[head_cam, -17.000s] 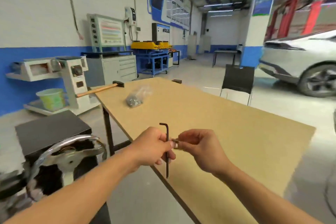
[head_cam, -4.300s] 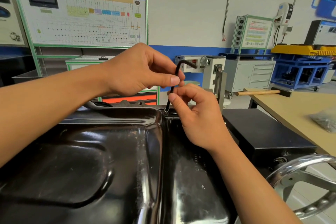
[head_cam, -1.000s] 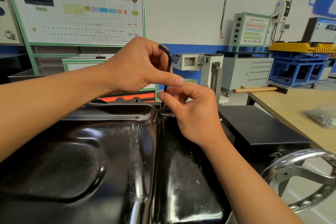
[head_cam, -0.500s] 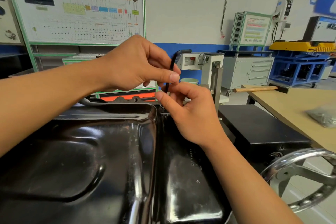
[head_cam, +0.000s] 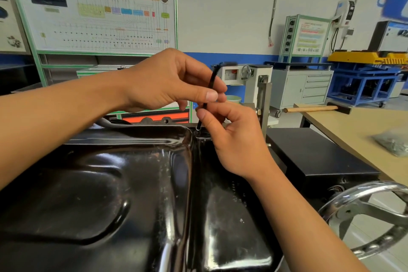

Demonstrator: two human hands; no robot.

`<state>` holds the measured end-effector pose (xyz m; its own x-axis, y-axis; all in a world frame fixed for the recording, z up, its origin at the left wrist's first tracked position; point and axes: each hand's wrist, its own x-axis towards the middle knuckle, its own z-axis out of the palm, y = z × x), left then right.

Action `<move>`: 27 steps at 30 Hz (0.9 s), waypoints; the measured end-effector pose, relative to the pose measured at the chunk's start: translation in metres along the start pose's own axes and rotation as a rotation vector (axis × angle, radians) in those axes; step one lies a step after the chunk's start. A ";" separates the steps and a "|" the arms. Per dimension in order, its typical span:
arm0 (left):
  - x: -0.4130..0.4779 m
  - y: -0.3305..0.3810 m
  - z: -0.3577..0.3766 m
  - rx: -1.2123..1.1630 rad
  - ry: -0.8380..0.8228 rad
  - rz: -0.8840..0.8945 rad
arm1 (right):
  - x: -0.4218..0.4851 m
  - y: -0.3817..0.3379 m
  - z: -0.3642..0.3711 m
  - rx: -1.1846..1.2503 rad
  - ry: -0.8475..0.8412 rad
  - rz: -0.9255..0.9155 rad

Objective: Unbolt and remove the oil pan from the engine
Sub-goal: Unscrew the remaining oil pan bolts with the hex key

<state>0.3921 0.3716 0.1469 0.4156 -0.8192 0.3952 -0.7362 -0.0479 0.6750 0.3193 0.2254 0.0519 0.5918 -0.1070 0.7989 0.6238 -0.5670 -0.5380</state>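
Still, left hand (head_cam: 167, 81) and right hand (head_cam: 234, 139) fingers pinch hex key (head_cam: 212, 77); its short arm swung rightward.

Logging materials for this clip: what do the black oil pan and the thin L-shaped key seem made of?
Glossy black oil pan: likely pressed sheet metal, painted; mirror-like highlights, stamped ridges. Thin black L-shaped hex key: probably dark-finished steel; slim, straight, dull sheen.

- We see through a single camera worn on the person's head.
- We face forward and slightly down, over the oil pan (head_cam: 110, 194) toward the wall.
- We are close: the pan fills the lower frame, and the left hand (head_cam: 167, 81) and right hand (head_cam: 234, 139) meet at the hex key (head_cam: 211, 80) mid-frame.
- The table (head_cam: 353, 126) edges in at right.
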 end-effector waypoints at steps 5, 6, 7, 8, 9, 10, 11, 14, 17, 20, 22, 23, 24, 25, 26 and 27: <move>0.000 0.001 0.000 0.023 0.019 0.011 | -0.001 0.000 -0.001 -0.011 -0.052 0.008; 0.001 0.001 0.002 0.023 0.042 0.016 | -0.001 -0.001 -0.001 -0.009 -0.049 0.015; 0.003 0.002 0.003 0.026 0.070 0.024 | -0.001 -0.001 -0.002 -0.005 -0.039 0.021; 0.004 0.002 0.004 0.031 0.097 0.033 | -0.001 -0.002 -0.001 0.002 -0.023 0.028; 0.004 0.002 0.006 0.036 0.115 0.041 | -0.001 -0.002 -0.001 0.015 -0.001 0.037; 0.005 0.003 0.007 0.041 0.126 0.047 | 0.000 -0.002 -0.001 0.037 0.027 0.046; 0.004 0.003 0.008 0.049 0.138 0.050 | 0.000 -0.002 0.000 0.063 0.059 0.054; 0.004 0.002 0.007 0.064 0.182 0.067 | 0.001 -0.003 0.001 0.100 0.130 0.085; 0.004 0.001 0.008 0.097 0.156 0.060 | 0.000 -0.002 0.002 0.068 0.110 0.073; 0.005 -0.001 0.010 0.102 0.123 0.051 | 0.000 0.000 0.000 0.038 0.084 0.058; 0.006 -0.002 0.010 0.069 0.121 0.053 | 0.001 0.001 -0.001 -0.003 0.065 0.072; 0.006 -0.003 0.009 0.053 0.116 0.053 | 0.001 0.001 0.000 -0.040 0.041 0.085; 0.006 -0.003 0.009 0.048 0.112 0.055 | 0.001 0.001 0.000 -0.088 0.013 0.093; 0.006 -0.004 0.008 0.052 0.110 0.057 | 0.001 0.001 0.001 -0.138 -0.016 0.096; 0.006 -0.004 0.008 0.056 0.111 0.060 | 0.001 0.001 0.001 -0.182 -0.049 0.100; 0.005 -0.004 0.008 0.059 0.115 0.064 | 0.001 0.002 0.001 -0.219 -0.093 0.103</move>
<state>0.3927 0.3627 0.1417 0.4229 -0.7512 0.5068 -0.7916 -0.0340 0.6101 0.3213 0.2247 0.0516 0.6971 -0.1032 0.7095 0.4385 -0.7216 -0.5357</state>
